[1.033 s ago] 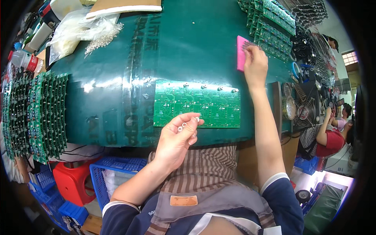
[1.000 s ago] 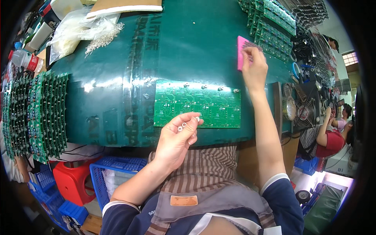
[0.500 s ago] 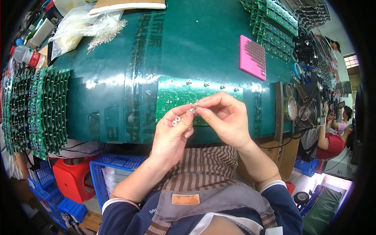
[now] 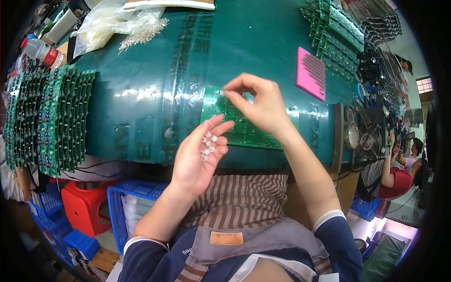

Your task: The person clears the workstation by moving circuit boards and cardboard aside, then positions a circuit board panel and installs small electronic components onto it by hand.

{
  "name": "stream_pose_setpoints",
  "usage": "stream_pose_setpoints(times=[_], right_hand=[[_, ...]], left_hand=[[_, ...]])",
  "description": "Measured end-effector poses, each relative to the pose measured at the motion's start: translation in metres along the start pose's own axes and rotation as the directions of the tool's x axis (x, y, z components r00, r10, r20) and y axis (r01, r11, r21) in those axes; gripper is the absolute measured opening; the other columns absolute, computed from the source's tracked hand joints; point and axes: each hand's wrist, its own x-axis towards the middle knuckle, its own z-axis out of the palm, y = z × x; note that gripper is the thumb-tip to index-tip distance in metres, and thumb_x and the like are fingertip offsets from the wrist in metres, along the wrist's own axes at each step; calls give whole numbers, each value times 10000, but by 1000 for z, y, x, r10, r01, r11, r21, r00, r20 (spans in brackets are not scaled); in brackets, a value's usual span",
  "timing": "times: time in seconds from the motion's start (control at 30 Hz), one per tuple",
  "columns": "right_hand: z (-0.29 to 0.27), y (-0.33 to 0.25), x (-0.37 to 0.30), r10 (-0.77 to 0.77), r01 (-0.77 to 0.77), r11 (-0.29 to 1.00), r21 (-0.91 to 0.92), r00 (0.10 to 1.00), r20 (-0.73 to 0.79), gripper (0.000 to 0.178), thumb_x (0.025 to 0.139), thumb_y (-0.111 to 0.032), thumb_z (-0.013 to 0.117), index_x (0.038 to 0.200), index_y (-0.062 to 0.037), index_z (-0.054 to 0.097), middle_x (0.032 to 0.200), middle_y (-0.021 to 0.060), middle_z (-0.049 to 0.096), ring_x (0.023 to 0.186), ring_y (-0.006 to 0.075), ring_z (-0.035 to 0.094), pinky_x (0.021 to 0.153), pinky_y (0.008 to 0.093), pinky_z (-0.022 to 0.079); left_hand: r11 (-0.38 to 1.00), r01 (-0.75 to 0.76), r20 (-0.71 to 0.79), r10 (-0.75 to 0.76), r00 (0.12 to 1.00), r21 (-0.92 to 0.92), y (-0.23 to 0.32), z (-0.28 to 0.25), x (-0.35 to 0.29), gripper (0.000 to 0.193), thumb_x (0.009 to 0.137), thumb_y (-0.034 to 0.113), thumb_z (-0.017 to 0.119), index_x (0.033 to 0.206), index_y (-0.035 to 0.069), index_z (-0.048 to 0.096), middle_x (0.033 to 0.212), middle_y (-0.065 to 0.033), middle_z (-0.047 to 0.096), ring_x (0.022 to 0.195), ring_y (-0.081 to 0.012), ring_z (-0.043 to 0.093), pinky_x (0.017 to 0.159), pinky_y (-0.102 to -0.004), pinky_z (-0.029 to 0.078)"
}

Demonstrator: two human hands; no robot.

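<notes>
My left hand [image 4: 191, 157] is palm up with its fingers half spread. Several small white cylindrical spacers [image 4: 208, 149] lie on its palm and fingers. My right hand [image 4: 260, 101] reaches over the far left part of a green circuit board [image 4: 244, 134], thumb and forefinger pinched together. Between those fingertips is a small pale part [image 4: 222, 93], too small to make out fully. A small white-and-metal part [image 4: 293, 108] stands near the board's far right corner. The right hand hides much of the board's far edge.
Dense rows of circuit boards [image 4: 66, 122] stand at left, and more boards [image 4: 336, 42] at far right. A pink foam block [image 4: 311, 75] holds small metal pieces. Loose metal parts [image 4: 143, 35] lie by a plastic bag [image 4: 96, 33]. A fan [image 4: 366, 136] stands right, with people beyond.
My hands have parted. The right one moved up and away to the board's far left area with the small part. My left hand drew back and opened its palm, showing the spacers.
</notes>
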Motion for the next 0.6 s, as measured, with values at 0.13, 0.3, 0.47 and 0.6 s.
stream_pose_setpoints(times=[0.13,0.3,0.47,0.6], right_hand=[[4,7,19,70,-63,995,-82,994,88,122,756,-91,625,834,0,648,773,123,665,732,198,655,681,288,509],[6,5,23,89,-65,983,-170,987,135,127,745,-78,621,837,3,654,767,139,663,729,216,656,690,300,513],[9,5,23,119,-88,970,-225,985,129,124,767,-87,625,853,0,648,774,94,666,746,162,647,690,274,495],[10,6,23,110,-83,973,-216,987,118,116,769,-78,622,852,-2,648,774,93,667,740,163,648,689,276,496]], left_hand=[[982,-86,-43,80,996,-168,17,-11,-2,317,935,121,395,1205,-46,389,1161,-218,504,760,-161,561,653,-235,513],[944,-238,-55,231,971,-230,43,-31,1,256,929,161,454,1108,-21,443,1157,-228,513,779,-172,578,661,-244,511],[925,-282,-18,287,958,-256,51,-32,1,205,934,217,470,992,21,490,1135,-216,527,763,-156,566,657,-232,507],[943,-232,-98,214,972,-238,43,-27,1,202,930,218,483,936,17,501,955,-126,555,683,-110,512,546,-184,457]])
